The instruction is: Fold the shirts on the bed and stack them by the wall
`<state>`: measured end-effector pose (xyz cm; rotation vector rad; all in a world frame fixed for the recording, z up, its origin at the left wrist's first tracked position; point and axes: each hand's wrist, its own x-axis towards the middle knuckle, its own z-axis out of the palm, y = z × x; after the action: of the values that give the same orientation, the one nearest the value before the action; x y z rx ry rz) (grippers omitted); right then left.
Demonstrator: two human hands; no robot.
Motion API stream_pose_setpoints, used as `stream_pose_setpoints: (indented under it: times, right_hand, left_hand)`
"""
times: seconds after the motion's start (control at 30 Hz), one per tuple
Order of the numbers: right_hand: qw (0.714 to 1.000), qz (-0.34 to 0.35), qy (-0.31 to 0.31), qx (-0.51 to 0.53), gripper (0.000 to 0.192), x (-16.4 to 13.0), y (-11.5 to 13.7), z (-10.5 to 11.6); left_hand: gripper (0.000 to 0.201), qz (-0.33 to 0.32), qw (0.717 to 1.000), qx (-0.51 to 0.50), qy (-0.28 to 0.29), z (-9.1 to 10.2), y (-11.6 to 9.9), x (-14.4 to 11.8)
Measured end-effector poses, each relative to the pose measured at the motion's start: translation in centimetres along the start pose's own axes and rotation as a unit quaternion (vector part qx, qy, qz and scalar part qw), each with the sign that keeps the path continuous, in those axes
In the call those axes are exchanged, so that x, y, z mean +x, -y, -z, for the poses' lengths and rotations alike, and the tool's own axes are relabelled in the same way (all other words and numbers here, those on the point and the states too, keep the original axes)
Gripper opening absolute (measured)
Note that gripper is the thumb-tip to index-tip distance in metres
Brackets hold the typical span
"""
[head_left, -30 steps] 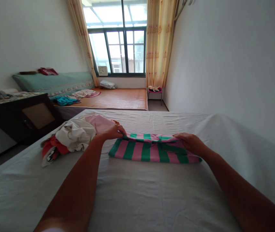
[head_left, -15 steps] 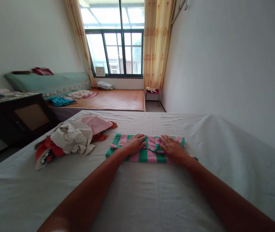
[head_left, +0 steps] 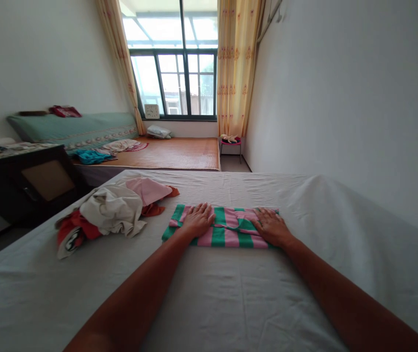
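Note:
A pink and green striped garment (head_left: 227,238) lies folded into a flat, wide strip on the white sheet (head_left: 209,293). My left hand (head_left: 198,220) rests flat on its left part, fingers stretched away from me. On the right part lies my right hand (head_left: 272,226), also flat, with its fingers pointing up and to the left. Between the hands the cloth shows a fold edge and small creases. Parts of the stripes are hidden under both palms. Neither hand grips the fabric.
Left of the striped garment lies a loose heap of clothes (head_left: 111,208) in cream, pink and red. A dark cabinet (head_left: 7,178) stands beyond the left edge. Behind is a bed with a brown mat (head_left: 179,152); a small stool (head_left: 231,142) stands by the right wall.
My hands have slid apart over the striped garment, the left one leftward and the right one rightward. The heap of clothes has not been touched.

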<state>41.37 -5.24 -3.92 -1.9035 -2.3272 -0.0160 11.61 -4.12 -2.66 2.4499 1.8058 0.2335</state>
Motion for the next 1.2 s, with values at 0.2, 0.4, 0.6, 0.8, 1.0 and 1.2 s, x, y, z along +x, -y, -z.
stream_pose_setpoints:
  times: [0.2,0.4,0.6,0.8,1.0,1.2]
  right_hand:
    - [1.000,0.009,-0.006,0.010,0.068,-0.1,-0.1,-0.2]
    - [0.999,0.008,-0.024,0.034,0.067,-0.1,-0.5,-1.2]
    - [0.984,0.055,-0.093,0.145,0.054,1.4,-2.9,-0.5]
    - [0.935,-0.060,-0.272,0.219,0.044,2.1,-8.3,2.0]
    - [0.920,-0.153,-0.249,0.260,0.041,1.5,-10.3,2.0]
    - [0.914,-0.167,-0.226,0.291,0.037,1.8,-10.4,2.3]
  left_hand:
    - [0.056,0.075,0.996,0.038,-0.003,0.7,2.6,-0.8]
    - [0.051,0.148,0.988,0.023,-0.040,1.4,4.9,-3.6]
    - [0.054,0.203,0.978,-0.030,-0.045,4.0,7.4,-5.5]
    - [0.034,0.201,0.971,-0.124,0.031,6.6,6.6,-5.1]
    - [0.024,0.101,0.972,-0.208,0.034,8.9,0.3,-0.8]
    - [0.024,0.055,0.934,-0.348,0.059,7.9,-11.9,4.1]
